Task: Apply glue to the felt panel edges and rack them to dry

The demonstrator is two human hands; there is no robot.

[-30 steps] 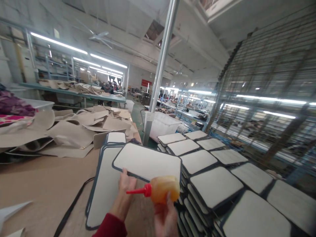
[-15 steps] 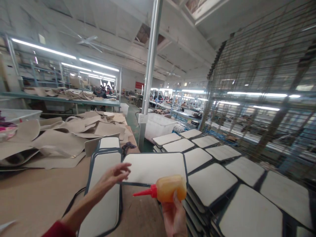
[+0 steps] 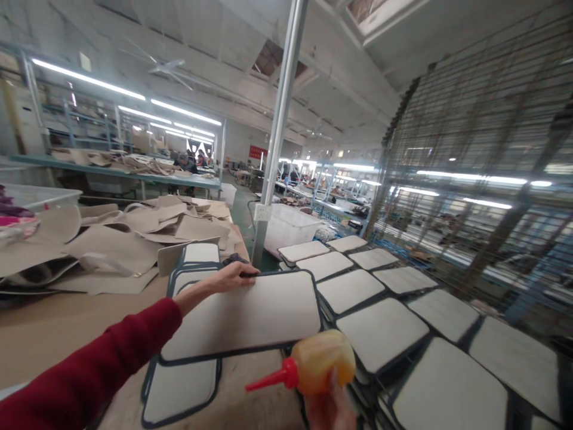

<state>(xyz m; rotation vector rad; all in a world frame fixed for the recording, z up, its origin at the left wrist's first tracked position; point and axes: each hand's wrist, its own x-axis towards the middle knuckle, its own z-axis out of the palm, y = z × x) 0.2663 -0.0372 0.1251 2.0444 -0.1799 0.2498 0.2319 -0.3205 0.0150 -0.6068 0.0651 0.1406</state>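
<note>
With its fingers over the far edge, my left hand (image 3: 237, 276) grips a pale, dark-rimmed panel (image 3: 250, 316). The panel lies across a stack of similar panels (image 3: 181, 391) on the brown table. My right hand (image 3: 331, 403) is wrapped round a bottle of amber liquid (image 3: 324, 361), whose red nozzle points left. The bottle is just in front of the panel's near right corner.
Rows of stacked pale panels (image 3: 382, 331) fill the right side. Beige sheet pieces (image 3: 116, 251) are heaped on the left. A metal post (image 3: 273, 143) stands beyond the table, near a white bin (image 3: 290, 227). People sit at far workbenches.
My left hand has reached forward and closed on the panel's far edge. The panel has shifted left over the stack. My right hand has moved slightly right with the bottle.
</note>
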